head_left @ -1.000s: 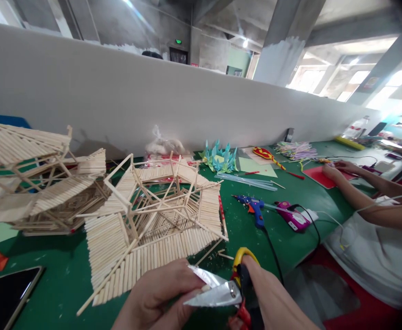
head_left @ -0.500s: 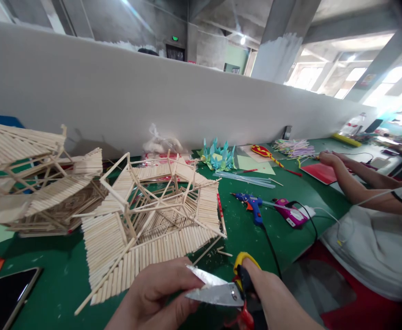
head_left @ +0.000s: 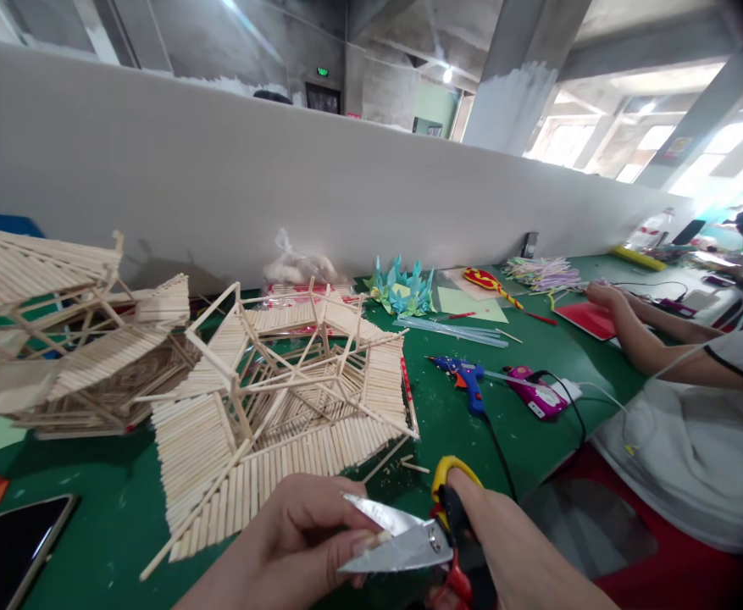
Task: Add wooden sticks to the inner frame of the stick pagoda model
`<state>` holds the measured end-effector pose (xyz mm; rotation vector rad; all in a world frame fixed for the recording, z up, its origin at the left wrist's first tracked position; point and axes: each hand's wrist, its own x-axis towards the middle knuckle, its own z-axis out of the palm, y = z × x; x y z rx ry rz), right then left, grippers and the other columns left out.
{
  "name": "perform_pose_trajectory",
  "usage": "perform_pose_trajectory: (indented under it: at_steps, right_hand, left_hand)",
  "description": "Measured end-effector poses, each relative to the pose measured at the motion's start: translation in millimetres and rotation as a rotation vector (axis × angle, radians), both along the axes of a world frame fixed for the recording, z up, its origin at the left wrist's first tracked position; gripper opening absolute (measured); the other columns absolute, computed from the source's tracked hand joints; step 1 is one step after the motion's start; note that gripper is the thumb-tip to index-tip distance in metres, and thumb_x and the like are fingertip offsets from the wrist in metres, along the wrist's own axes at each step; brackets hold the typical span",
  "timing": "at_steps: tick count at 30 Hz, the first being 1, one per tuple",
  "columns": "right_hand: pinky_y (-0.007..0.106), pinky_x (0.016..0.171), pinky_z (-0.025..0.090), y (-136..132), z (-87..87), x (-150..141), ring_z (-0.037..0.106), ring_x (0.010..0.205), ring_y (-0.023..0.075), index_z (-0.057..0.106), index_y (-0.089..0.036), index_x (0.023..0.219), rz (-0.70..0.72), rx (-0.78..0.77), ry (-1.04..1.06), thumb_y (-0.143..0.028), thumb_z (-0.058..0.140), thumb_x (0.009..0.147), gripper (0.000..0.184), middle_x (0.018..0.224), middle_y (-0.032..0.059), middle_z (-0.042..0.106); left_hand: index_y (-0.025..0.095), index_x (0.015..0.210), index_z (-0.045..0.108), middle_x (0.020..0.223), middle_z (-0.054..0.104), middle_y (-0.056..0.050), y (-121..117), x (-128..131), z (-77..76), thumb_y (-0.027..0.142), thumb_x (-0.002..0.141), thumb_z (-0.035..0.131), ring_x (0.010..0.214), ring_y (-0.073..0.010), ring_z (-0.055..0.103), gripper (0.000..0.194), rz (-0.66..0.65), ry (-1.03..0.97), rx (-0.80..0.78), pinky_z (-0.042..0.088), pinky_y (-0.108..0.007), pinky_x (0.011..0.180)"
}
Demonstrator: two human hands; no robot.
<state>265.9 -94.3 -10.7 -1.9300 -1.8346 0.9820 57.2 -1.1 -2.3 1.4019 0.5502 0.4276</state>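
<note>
My right hand [head_left: 504,538] grips scissors [head_left: 409,549] with yellow, red and black handles, the blades parted and pointing left. Pinched in my left hand [head_left: 298,542] is a thin wooden stick [head_left: 384,536]; its pale end shows between the blades, while the rest is hidden by my fingers. Just beyond my hands stands a stick-built model [head_left: 320,445] with slatted roof panels and an open frame. A long loose stick [head_left: 186,517] lies slanting across its front left panel. Short offcuts [head_left: 415,466] are scattered near the scissors.
A second stick model [head_left: 104,364] stands at left, behind a phone [head_left: 15,551]. Right of centre lie a blue glue gun [head_left: 469,381], a pink power strip [head_left: 540,394] and glue sticks [head_left: 453,330]. Another person's arm [head_left: 644,339] rests by a red sheet [head_left: 587,320]. A white partition [head_left: 219,178] runs behind.
My left hand has shifted slightly left and its thumb has moved up against the blade. The scissors have tilted a little and the stick's end shows more clearly between the blades.
</note>
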Motion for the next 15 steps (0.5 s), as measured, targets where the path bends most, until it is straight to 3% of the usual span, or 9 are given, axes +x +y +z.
perform_pose_trajectory:
  at_steps: [9,15]
  right_hand:
    - [0.026,0.065,0.043,-6.7,1.0,-3.7,0.059,0.074,0.0211,0.05,-0.016,0.105,-0.035,-0.047,-0.065,-0.032,0.069,0.058,0.053,0.086,0.0076,0.066]
    - [0.025,0.065,0.042,-4.3,-4.3,-2.9,0.059,0.074,0.0206,0.05,-0.017,0.109,-0.042,-0.017,-0.035,-0.035,0.066,0.059,0.056,0.083,0.0059,0.066]
  left_hand:
    - [0.017,0.059,0.07,0.057,0.053,0.001,-0.4,0.8,-4.4,0.049,0.077,0.06,0.053,-0.0105,0.046,0.038,-0.004,-0.032,-0.038,0.028,-0.024,0.052]
    - [0.018,0.059,0.07,0.057,0.053,0.001,1.2,-0.6,-2.9,0.042,0.078,0.061,0.056,-0.0117,0.047,0.032,-0.011,0.0,-0.034,0.029,-0.024,0.054]
